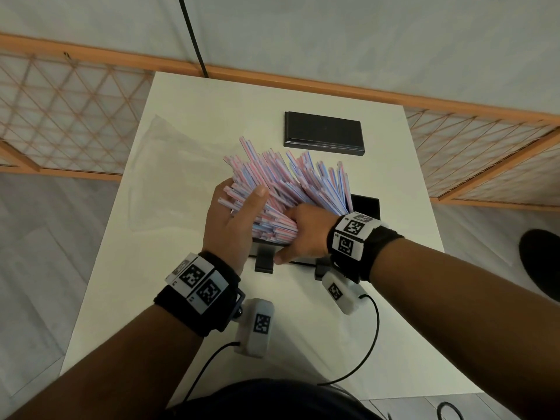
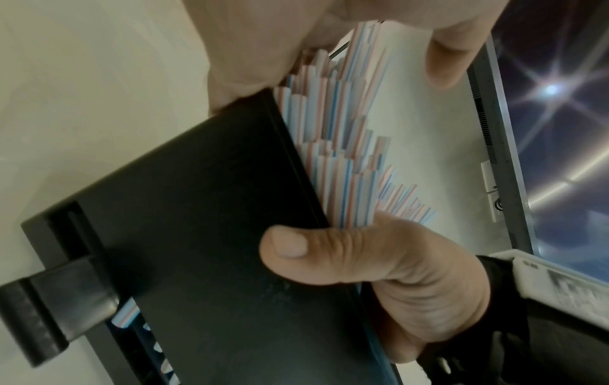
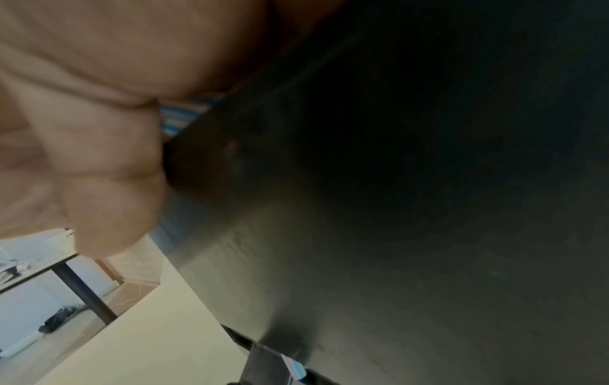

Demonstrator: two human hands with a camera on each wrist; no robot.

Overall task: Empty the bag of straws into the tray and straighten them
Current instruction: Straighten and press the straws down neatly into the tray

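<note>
A fanned bundle of pink-and-blue striped straws [image 1: 288, 183] leans out of a black tray [image 1: 366, 204] at the middle of the white table [image 1: 212, 116]. My left hand [image 1: 236, 216] presses fairly straight fingers against the bundle's left side, thumb lying on top. My right hand [image 1: 303, 234] grips the straws' near ends, with its thumb on the tray's outer near wall. The left wrist view shows that thumb [image 2: 306, 250] on the black wall [image 2: 214, 208] with uneven straw ends [image 2: 339, 156] behind it. The right wrist view is mostly dark tray wall [image 3: 395, 208] and a sliver of straws [image 3: 184, 117].
An empty clear plastic bag [image 1: 163, 177] lies on the table left of the tray. A flat black lid [image 1: 322, 133] rests farther back. Cables from the wrist cameras trail over the near table edge. Lattice screens stand behind the table on both sides.
</note>
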